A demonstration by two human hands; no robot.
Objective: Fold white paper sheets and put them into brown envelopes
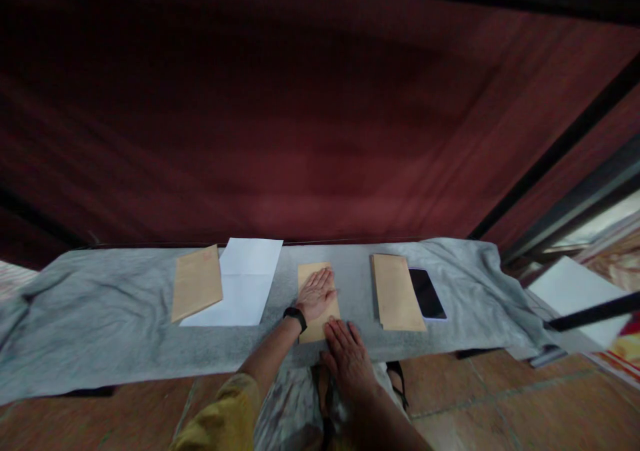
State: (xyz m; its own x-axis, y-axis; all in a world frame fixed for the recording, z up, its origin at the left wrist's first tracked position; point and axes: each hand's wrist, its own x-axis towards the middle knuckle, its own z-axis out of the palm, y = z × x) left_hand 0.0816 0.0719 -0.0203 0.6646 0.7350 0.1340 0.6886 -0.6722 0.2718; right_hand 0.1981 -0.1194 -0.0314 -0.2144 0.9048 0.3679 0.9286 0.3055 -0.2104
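Note:
A brown envelope (311, 276) lies in the middle of a grey cloth-covered table (115, 318). My left hand (316, 293), with a black band at the wrist, lies flat and open on top of the envelope. My right hand (346, 354) rests with its fingers stretched out on the envelope's near corner at the table's front edge. Neither hand grips anything.
To the left lie another brown envelope (196, 282) and a white sheet of paper (243, 282). To the right is a stack of brown envelopes (397, 292) beside a dark phone (427, 293). A dark red curtain (300, 118) hangs behind the table. A white sheet (575, 298) sits at far right.

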